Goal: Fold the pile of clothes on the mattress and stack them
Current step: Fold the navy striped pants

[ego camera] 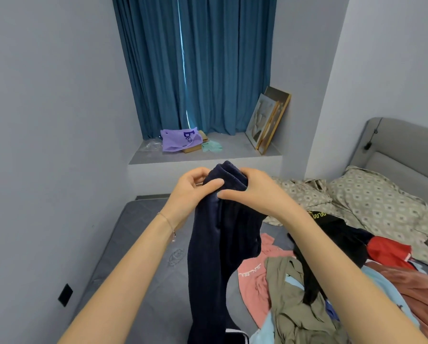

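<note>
Mostly hidden, the lower end of the navy garment (215, 244) runs past the bottom edge of the view, where a white stripe shows, so I cannot tell what kind of garment it is. Both hands grasp its bunched top: the left hand (191, 188) and the right hand (253, 191) each curl their fingers round the fabric, thumbs pressed on the near side, almost touching. It hangs with its long axis upright, top end up, above the middle of the grey mattress (138, 256). The pile of clothes (307, 301) lies unfolded along the mattress's right side and is cut off at the right and bottom edges; a pink top (253, 279), an olive piece (289, 309), a black garment (339, 234), something red (386, 252) and a light blue piece (384, 284) overlap there. The right forearm covers part of the black one. Patterned pillows (376, 194) sit at the mattress's far right corner. On the window ledge (232, 150) a purple bag (178, 140) lies slumped; its contents cannot be made out.
</note>
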Tool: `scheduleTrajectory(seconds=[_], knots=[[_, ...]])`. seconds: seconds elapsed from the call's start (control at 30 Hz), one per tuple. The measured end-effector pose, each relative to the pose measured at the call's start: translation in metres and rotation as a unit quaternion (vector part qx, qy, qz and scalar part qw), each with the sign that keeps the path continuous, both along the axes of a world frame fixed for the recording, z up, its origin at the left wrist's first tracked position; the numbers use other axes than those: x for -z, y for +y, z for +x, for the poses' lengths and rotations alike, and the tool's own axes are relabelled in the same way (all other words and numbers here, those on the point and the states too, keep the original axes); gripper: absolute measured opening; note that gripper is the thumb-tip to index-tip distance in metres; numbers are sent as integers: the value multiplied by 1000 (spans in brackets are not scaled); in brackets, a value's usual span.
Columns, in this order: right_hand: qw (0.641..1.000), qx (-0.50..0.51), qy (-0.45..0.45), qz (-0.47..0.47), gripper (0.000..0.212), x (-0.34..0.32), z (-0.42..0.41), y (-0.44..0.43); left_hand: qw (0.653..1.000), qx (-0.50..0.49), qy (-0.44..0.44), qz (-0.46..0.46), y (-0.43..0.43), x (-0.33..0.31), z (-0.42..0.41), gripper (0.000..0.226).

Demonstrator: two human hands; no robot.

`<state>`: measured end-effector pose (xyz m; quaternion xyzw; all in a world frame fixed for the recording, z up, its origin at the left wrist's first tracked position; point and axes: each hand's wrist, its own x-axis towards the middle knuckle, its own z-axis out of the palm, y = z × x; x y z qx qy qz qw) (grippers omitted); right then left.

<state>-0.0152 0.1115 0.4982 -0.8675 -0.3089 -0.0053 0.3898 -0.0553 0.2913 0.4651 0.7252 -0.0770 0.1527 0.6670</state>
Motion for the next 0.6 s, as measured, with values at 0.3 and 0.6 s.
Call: scheduleTrajectory(seconds=[0.3, 0.6], knots=[[966, -19, 155, 205, 18, 1, -13, -3, 926, 193, 293, 139, 50, 126, -28, 43], [927, 132, 215, 276, 23, 62, -15, -62, 964, 48, 244, 90, 120, 137, -26, 57]])
